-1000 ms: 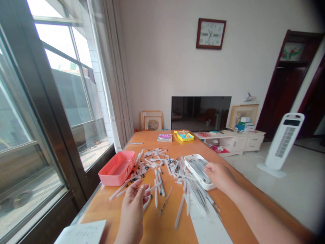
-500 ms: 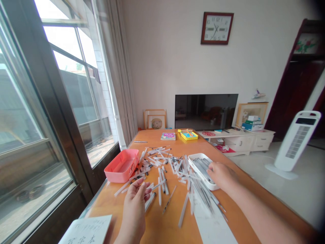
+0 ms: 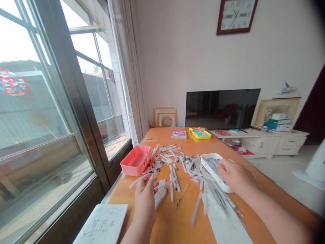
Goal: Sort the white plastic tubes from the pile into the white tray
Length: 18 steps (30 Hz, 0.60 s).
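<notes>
My left hand [image 3: 146,191] hovers over the near part of the table, thumb and fingers curled together. Whether something thin is between them cannot be made out. A translucent pen barrel [image 3: 167,183] runs right beside its fingertips. At the white tray [image 3: 226,188], my right hand [image 3: 235,173] has its fingers closed over the grey pen refills [image 3: 212,162] inside; what they grip is hidden. More grey refills [image 3: 223,200] lie fanned out beside the tray. Pen barrels [image 3: 173,183] and black caps are scattered between my hands. One single refill [image 3: 181,196] lies apart.
A pink pencil box [image 3: 134,171] stands at the left edge. Nearest me are a notebook [image 3: 101,223] and a paper sheet [image 3: 223,227]. Toward the far end lie a pen [image 3: 151,139], a purple booklet [image 3: 179,134] and a yellow box [image 3: 201,135].
The head view has turned left and tilted, so things appear further right. Both hands keep nearly the same places, left over the barrels and right at the white tray.
</notes>
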### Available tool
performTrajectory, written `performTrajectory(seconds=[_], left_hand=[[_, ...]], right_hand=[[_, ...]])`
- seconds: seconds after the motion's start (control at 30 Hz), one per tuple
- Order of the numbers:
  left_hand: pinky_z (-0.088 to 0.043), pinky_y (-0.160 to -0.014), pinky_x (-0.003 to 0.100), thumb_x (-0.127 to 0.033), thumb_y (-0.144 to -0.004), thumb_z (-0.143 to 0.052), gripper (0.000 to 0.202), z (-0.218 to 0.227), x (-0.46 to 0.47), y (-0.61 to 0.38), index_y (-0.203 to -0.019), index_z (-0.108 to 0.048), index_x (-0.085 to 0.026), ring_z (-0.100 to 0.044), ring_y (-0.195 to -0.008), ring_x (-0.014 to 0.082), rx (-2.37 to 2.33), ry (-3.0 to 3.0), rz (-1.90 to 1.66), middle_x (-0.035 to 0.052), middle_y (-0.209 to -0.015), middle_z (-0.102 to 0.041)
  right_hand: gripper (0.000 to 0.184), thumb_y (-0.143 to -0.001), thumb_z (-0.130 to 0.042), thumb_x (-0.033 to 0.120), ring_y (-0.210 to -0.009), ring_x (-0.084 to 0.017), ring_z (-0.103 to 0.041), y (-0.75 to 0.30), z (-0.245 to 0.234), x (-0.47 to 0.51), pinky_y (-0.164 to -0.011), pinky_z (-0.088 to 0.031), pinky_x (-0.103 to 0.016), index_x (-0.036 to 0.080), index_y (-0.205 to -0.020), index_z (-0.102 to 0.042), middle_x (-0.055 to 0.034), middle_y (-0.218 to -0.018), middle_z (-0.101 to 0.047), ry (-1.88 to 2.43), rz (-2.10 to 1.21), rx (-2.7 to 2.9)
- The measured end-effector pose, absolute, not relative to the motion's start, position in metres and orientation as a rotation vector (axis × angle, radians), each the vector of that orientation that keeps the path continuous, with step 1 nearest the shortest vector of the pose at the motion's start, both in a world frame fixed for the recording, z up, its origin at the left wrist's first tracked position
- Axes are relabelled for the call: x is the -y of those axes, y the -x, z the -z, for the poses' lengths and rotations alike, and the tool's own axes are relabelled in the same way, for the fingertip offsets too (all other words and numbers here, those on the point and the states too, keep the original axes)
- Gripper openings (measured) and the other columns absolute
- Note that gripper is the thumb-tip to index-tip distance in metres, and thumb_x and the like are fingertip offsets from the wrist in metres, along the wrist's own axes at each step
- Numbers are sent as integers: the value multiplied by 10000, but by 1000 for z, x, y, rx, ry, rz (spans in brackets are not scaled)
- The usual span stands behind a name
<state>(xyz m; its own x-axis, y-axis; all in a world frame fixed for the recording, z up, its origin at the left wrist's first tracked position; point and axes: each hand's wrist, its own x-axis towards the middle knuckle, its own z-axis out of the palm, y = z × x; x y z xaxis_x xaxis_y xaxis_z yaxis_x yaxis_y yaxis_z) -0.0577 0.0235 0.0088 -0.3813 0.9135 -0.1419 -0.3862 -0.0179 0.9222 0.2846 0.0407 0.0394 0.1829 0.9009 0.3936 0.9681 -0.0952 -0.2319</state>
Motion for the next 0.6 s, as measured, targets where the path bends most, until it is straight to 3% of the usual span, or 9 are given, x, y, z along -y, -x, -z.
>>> performTrajectory(seconds=[0.2, 0.6], left_hand=[[-446, -723, 300, -420, -669, -845, 546, -6, -28, 66, -1112, -642, -176, -666, -800, 169, -1239, -606, -1680, 92, -1020, -735], [-428, -748, 340, -486, -707, -810, 532, -1, -27, 66, -1121, -649, -194, -669, -896, 222, -1283, -571, -1666, 104, -1106, -704]], right_hand=[[187, -932, -492, 296, -795, -173, -623, -220, -37, -50, -686, -355, -278, 250, -866, -661, -13, -906, -696, 1677, -36, 1964], [178, -877, -563, 209, -776, -169, -621, -143, -18, -137, -636, -308, -261, 215, -839, -737, -39, -820, -737, 1876, -201, 2024]])
